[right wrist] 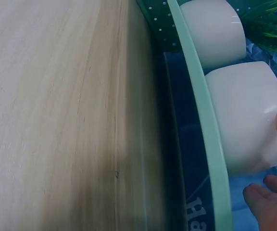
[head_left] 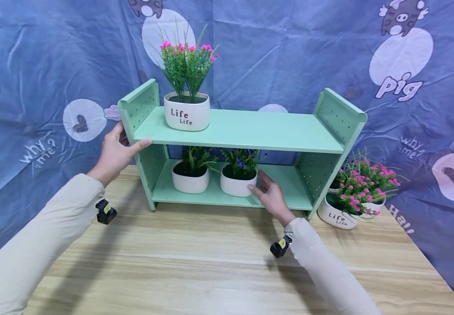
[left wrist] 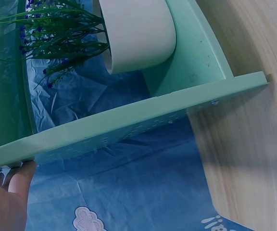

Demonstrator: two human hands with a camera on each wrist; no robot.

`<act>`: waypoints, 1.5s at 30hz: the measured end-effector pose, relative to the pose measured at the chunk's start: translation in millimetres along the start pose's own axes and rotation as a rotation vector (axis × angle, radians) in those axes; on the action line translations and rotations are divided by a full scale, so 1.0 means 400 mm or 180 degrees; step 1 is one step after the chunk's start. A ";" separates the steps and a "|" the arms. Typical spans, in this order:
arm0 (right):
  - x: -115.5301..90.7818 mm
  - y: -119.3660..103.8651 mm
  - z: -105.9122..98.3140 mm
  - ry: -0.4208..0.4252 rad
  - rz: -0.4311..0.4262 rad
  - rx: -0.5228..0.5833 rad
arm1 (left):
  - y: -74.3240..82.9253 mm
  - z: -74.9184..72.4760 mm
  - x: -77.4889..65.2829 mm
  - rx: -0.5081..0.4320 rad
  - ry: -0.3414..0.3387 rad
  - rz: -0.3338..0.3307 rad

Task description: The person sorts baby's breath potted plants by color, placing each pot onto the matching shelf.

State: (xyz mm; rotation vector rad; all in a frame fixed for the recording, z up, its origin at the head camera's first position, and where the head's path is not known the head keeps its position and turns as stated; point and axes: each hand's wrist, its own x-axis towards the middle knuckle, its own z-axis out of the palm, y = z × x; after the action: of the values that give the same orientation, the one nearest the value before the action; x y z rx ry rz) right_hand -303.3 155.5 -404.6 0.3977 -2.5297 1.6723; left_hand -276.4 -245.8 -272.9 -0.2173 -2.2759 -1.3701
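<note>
A two-tier green shelf [head_left: 246, 129] stands on the table. My left hand [head_left: 114, 151] holds its left side panel, the thumb across the front edge and the fingers against the outer face [left wrist: 20, 180]. On the lower tier sit two white pots with blue-flowered plants, a left one [head_left: 190, 181] and a right one [head_left: 236, 183]. My right hand [head_left: 270, 194] is at the right pot's right side. Its thumb touches the white wall [right wrist: 246, 115], while the loosely bent fingers [right wrist: 261, 197] lie beside the pot. A pink-flowered plant in a white pot [head_left: 187, 116] stands on the upper tier's left.
Right of the shelf, pink-flowered plants in white pots [head_left: 339, 214] stand close together on the wooden table [head_left: 195, 262]. A blue printed cloth [head_left: 258, 52] hangs behind. The upper tier's raised right side panel [head_left: 339, 116] rises above its board.
</note>
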 end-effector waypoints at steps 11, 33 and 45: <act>-0.032 0.001 -0.043 0.0132 -0.0085 0.0151 | -0.002 -0.005 -0.002 0.0058 -0.0007 -0.0050; -0.244 0.051 -0.181 0.0307 0.0146 -0.0070 | 0.003 -0.005 -0.006 0.0040 -0.0018 -0.0026; -0.370 0.092 -0.287 0.0359 0.0381 -0.0448 | 0.005 0.000 -0.005 -0.0010 -0.0024 -0.0034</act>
State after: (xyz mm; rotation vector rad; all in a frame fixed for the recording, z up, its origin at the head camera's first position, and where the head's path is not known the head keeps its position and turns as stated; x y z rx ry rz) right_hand -178.8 298.9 -422.7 0.1393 -2.6125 1.4941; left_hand -273.9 -244.7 -272.2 -0.2118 -2.2843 -1.3806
